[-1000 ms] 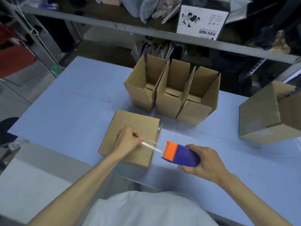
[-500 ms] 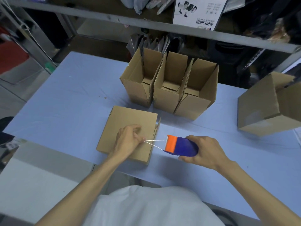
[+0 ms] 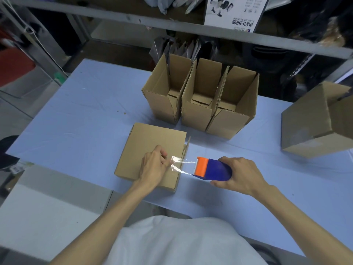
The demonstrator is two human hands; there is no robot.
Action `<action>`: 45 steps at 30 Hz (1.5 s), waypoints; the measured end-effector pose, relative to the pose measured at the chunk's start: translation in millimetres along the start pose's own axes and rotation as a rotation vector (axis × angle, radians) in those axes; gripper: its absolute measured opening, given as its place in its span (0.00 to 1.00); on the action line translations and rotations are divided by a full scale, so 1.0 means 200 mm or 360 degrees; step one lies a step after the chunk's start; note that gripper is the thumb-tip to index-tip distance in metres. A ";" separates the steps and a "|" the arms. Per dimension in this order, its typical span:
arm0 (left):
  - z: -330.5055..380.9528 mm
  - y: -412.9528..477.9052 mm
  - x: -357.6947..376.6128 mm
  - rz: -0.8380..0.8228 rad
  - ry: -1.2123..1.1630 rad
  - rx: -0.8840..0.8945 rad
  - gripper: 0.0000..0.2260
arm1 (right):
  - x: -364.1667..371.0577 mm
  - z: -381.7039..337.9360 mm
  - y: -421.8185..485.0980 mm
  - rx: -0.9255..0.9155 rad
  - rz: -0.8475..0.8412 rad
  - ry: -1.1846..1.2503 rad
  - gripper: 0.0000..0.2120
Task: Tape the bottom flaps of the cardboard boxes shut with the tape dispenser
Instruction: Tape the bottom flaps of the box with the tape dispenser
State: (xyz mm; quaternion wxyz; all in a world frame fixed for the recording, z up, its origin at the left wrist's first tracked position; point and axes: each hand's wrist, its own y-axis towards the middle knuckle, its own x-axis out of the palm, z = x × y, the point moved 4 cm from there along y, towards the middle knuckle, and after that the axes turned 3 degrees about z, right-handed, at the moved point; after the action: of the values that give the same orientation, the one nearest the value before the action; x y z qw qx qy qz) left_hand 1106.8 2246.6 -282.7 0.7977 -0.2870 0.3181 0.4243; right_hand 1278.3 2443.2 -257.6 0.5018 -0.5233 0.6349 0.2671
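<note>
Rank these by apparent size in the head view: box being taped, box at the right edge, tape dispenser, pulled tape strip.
Largest: box being taped and box at the right edge, which look alike; the latter is cropped by the frame.
Then: tape dispenser.
Smallest: pulled tape strip.

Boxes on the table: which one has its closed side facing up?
The box nearest the person, under the left hand. The three boxes in the row behind it stand with open tops.

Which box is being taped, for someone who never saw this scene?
On the blue table, three open boxes stand in a row. Just in front lies a lower box under the left hand. Only it has clear tape running to the blue-orange dispenser.
</note>
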 end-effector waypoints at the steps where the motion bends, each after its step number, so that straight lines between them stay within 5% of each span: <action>1: 0.00 0.00 0.01 -0.0014 0.0027 0.0006 0.09 | 0.01 0.00 0.00 0.0006 -0.0012 -0.0002 0.28; 15: 0.04 0.06 -0.03 -0.0161 0.0608 0.0054 0.25 | 0.04 0.00 0.04 -0.0040 -0.0052 -0.0079 0.25; 21: 0.03 0.01 0.02 -0.0155 0.0133 0.0379 0.07 | 0.07 -0.02 0.07 -0.0048 -0.0126 -0.0180 0.24; 26: -0.02 0.02 0.06 -0.0205 0.0075 0.0449 0.06 | 0.14 -0.13 0.17 -0.0011 -0.0230 -0.0243 0.24; 36: 0.02 0.02 0.06 -0.0175 0.0256 0.0657 0.04 | 0.10 -0.34 0.26 -0.0166 -0.0303 -0.0826 0.12; 41: 0.03 -0.01 0.06 -0.0272 0.0373 0.0857 0.05 | 0.13 -0.21 0.16 0.0045 -0.0226 -0.0574 0.16; 45: 0.05 -0.03 0.13 -0.0579 0.0898 0.1115 0.10 | 0.02 -0.09 0.15 0.0228 -0.0060 -0.0442 0.21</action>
State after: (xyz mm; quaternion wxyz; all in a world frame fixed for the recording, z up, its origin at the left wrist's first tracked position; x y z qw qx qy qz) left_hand 1126.4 2263.4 -293.9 0.7902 -0.1560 0.5905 0.0508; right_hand 1243.6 2434.8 -259.8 0.6257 -0.4561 0.5668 0.2815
